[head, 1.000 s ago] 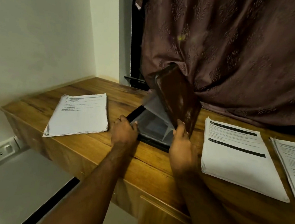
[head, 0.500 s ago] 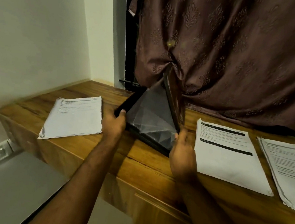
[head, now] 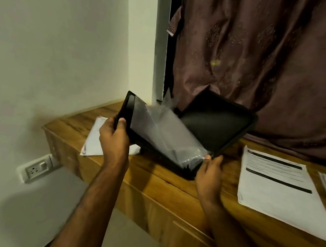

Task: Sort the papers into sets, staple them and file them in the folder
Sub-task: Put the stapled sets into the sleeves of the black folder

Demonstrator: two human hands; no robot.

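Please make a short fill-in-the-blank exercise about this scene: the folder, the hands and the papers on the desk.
1. The left hand grips the folder's ____ cover.
2. Inside the open folder are clear plastic ____.
3. The paper stack with two black bars lies to the ____ of the folder.
4. Behind the desk hangs a brown ____.

Missing words: left; sleeves; right; curtain
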